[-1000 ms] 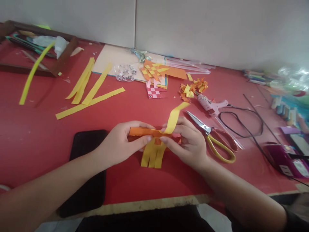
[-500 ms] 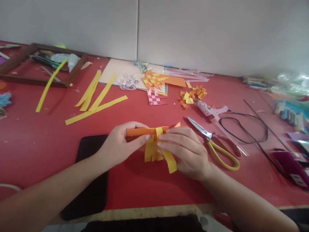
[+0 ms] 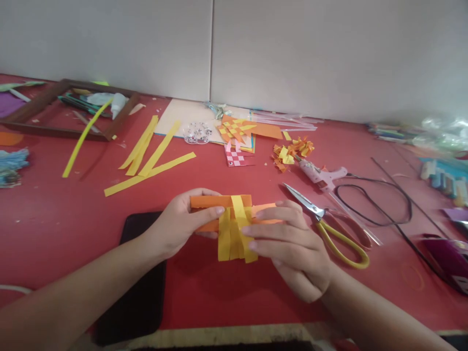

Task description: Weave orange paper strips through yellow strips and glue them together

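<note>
Between my hands are woven paper strips, with orange strips point(image 3: 210, 201) running across and yellow strips point(image 3: 224, 239) hanging down. My left hand point(image 3: 179, 222) pinches their left side, thumb in front and the other fingers mostly hidden behind. One yellow strip point(image 3: 238, 209) passes over the top orange strip and slants down to the right. At the right side, my right hand point(image 3: 296, 243) has its fingers laid over an orange end and the slanting yellow strip. Beneath my left forearm lies a black phone-like slab point(image 3: 141, 287). Scissors point(image 3: 325, 224) rest right of my right hand.
Loose yellow strips point(image 3: 149, 175) lie on the red table at left, near a brown frame point(image 3: 106, 131). Farther back are a woven orange-yellow fish point(image 3: 234, 129), a pink checked one point(image 3: 236, 157) and paper scraps point(image 3: 292, 150). A pink glue gun point(image 3: 321, 176) trails a black cord point(image 3: 409, 209).
My right fingers have spread and shifted slightly right and down. The slanting yellow strip now lies flatter against the others, and the orange ends at right show more. The view has tilted slightly.
</note>
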`<state>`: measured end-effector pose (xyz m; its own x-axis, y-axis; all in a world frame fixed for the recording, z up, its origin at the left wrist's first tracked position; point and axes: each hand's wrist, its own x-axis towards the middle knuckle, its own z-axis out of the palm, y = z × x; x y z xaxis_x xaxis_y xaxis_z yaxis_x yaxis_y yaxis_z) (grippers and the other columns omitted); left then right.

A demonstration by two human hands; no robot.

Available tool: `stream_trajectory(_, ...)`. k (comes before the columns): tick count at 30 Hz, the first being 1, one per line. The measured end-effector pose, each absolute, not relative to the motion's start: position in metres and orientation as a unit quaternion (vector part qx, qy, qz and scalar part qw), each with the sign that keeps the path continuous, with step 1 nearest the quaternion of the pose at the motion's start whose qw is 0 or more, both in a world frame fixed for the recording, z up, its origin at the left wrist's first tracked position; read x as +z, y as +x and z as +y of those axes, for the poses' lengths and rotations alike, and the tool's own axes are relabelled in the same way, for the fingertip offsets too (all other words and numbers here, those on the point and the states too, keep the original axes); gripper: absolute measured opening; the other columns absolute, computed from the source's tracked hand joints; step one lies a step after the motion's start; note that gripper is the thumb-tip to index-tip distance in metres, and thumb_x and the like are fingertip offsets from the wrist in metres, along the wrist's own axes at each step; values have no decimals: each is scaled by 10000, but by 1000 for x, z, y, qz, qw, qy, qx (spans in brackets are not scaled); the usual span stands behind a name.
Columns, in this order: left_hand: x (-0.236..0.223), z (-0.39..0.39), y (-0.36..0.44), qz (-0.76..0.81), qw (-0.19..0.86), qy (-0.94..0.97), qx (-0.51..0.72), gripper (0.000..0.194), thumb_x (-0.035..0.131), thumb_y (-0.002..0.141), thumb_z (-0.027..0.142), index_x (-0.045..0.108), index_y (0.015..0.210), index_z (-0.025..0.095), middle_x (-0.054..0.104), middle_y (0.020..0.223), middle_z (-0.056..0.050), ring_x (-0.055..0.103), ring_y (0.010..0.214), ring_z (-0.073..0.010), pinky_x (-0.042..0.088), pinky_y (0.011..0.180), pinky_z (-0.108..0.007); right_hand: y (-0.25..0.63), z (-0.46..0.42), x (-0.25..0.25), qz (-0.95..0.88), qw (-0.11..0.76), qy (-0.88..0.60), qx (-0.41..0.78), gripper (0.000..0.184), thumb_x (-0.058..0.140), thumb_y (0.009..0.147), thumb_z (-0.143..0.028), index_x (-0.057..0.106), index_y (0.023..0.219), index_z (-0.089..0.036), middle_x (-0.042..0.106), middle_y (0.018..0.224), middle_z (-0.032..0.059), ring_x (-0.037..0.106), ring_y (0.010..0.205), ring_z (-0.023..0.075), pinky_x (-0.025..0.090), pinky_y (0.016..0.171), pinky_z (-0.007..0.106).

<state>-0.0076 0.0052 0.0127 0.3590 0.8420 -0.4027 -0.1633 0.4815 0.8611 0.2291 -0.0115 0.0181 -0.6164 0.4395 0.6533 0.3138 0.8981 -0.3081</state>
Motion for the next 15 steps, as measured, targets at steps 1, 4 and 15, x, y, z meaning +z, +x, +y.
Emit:
stream_trajectory(1, 13, 5, -8, 450, 722, 400, 340, 276, 779, 782, 354, 615, 928, 189, 689, 833, 12, 697, 715, -140, 592, 593, -227, 228, -12, 17, -880, 406, -229, 91, 441, 466, 747, -63, 641, 1125, -207, 734, 1076, 56, 630, 1048, 241, 476, 916, 451)
stream_trajectory(4, 11, 1, -8, 457, 627, 524, 352, 171, 731, 820, 315, 654, 884, 176, 697, 808, -7, 696, 735, -157, 600, 656, -264, 224, -12, 9, -823, 455, -312, 134, 399, 525, 826, -89, 592, 1203, -201, 666, 1113, 105, 612, 1046, 247, 495, 910, 459)
stream_trajectory(15, 13, -7, -12, 306, 306, 781, 450, 84, 707, 820, 118, 700, 865, 188, 593, 955, -47, 638, 874, -131, 542, 783, -239, 211, -10, 16, -850, 442, -269, 102, 151, 700, 825, -114, 654, 938, -203, 712, 826, 35, 640, 851, 193, 559, 774, 376)
